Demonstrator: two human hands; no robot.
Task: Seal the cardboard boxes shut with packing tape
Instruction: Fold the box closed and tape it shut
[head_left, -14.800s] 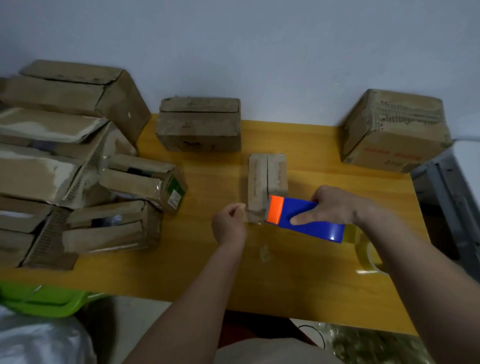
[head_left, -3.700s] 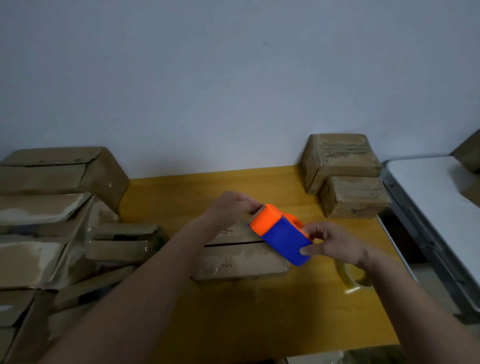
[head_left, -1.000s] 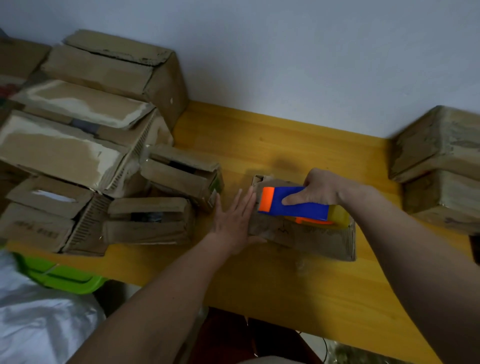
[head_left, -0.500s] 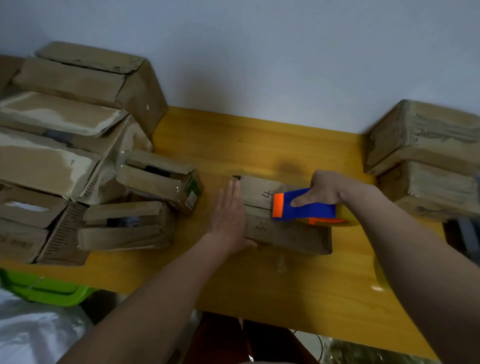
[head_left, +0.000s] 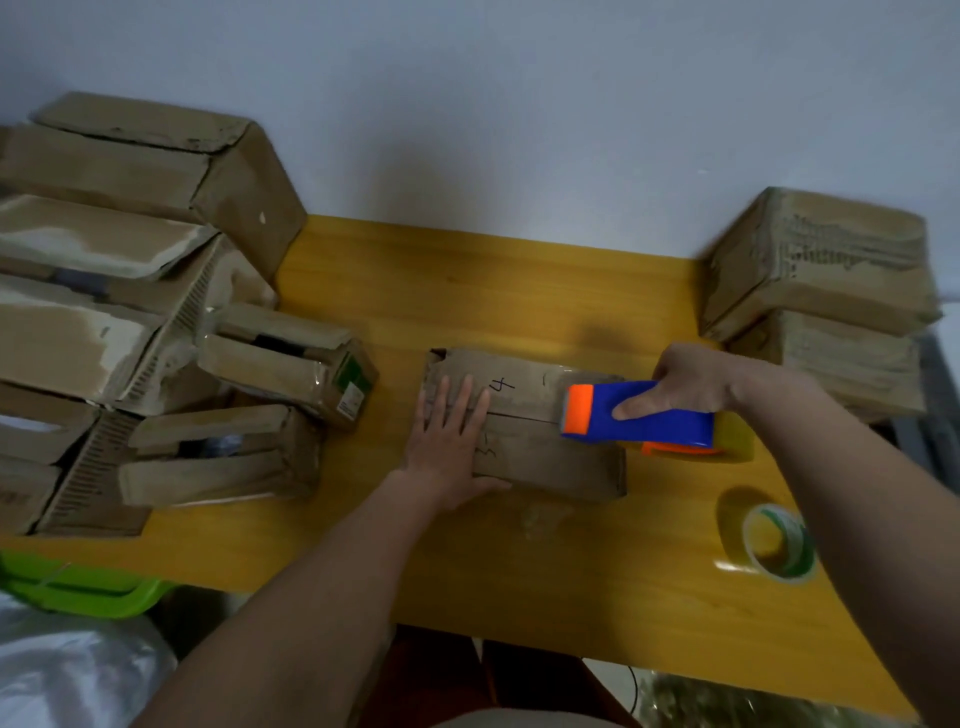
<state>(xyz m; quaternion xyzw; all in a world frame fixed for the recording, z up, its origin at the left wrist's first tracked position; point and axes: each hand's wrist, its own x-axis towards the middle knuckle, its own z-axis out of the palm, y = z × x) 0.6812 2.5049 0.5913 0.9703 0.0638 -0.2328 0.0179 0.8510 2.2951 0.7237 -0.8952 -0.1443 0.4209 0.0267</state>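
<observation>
- Head view: your left hand (head_left: 451, 448) lies flat, fingers straight, pressing the left end of the box (head_left: 524, 423) at the middle of the yellow table (head_left: 519, 291).
- Your right hand (head_left: 691, 382) is curled round the blue-and-orange tape dispenser (head_left: 636, 413), index finger laid along its side; the dispenser sits over the right end of that box, on the centre seam.
- Tape along the seam is hard to make out; it looks only partly laid, so this box is probably unfinished.
- Right of the box, two stacked boxes (head_left: 823, 306) appear closed.
- Left of it, a pile of boxes (head_left: 156, 332) with gaping flaps remains to be sealed.
- A spare tape roll (head_left: 778, 543) lies near the box's front right.
</observation>
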